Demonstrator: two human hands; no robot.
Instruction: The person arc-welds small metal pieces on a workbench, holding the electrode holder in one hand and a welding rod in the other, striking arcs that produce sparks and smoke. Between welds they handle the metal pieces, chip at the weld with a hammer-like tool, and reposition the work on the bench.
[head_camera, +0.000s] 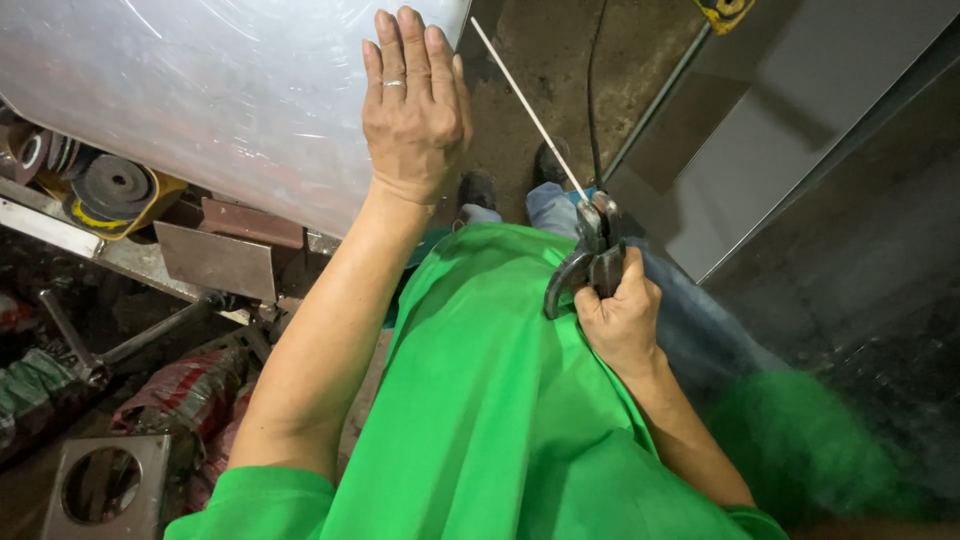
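Observation:
My left hand (415, 105) lies flat, fingers together, on the edge of a large shiny metal sheet (220, 90) at the upper left; a ring sits on one finger. My right hand (622, 315) grips a dark metal electrode holder (590, 255) held against my green shirt. A thin pale welding rod (525, 105) sticks out of the holder's jaws, pointing up and to the left toward the sheet's corner. A black cable (592, 90) runs up from near the holder across the floor.
Grinding discs (112, 188) and small rusty steel plates (215, 260) lie under the sheet at the left. A square metal piece with a round hole (100, 485) sits at the bottom left. A tall grey metal panel (790, 130) stands to the right. My shoes (478, 188) rest on a dirty concrete floor.

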